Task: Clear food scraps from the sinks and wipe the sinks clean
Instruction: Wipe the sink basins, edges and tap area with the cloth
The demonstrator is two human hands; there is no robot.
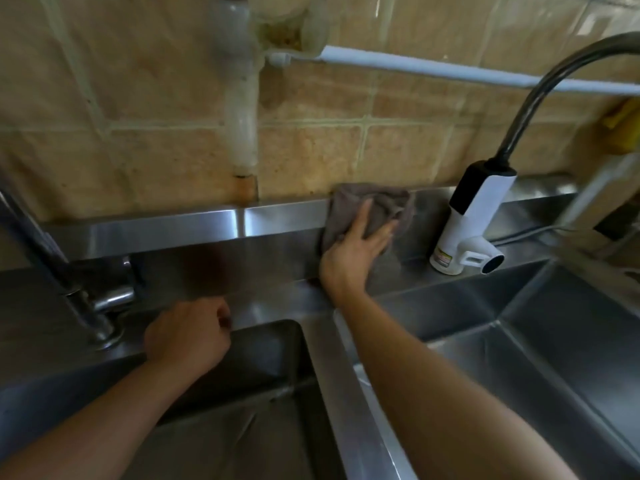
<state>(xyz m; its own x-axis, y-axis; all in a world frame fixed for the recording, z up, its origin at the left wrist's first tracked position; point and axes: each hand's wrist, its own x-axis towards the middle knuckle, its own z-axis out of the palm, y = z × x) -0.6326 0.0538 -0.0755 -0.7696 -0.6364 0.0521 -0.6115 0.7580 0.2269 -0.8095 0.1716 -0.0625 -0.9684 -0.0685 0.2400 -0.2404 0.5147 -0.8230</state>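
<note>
So the grey cloth (pixel 372 211) is bunched up and pressed flat against the stainless backsplash (pixel 166 230), right at its top edge where the steel meets the tiled wall (pixel 145 157). It hangs sort of up-and-down, long side running from the wall edge down toward the ledge, soft and wrinkly looking, maybe microfibre, can't say for sure.

The right hand (pixel 353 251) is on it, palm flat, fingers spread and pointing up and to the right, pushing the cloth into the steel rather than gripping it.

Just to the right of the cloth there's a white and black faucet body (pixel 474 216) standing on the ledge, tilted a bit, with a dark curved spout (pixel 554 81) arching up and off to the right. Close to the cloth, not touching.

The left hand (pixel 188 337) is curled into a loose fist, resting on the back rim of the left sink (pixel 242 427). Can't tell if there's anything in it. Just left of it is a chrome tap (pixel 100 306), shiny, with a slanted stem.

The right forearm crosses the divider over toward the right sink (pixel 519 358). Both basins are brushed steel, square-cornered.

On the wall, a grimy white pipe (pixel 242 109) runs down and a white horizontal pipe (pixel 450 71) branches right.
</note>
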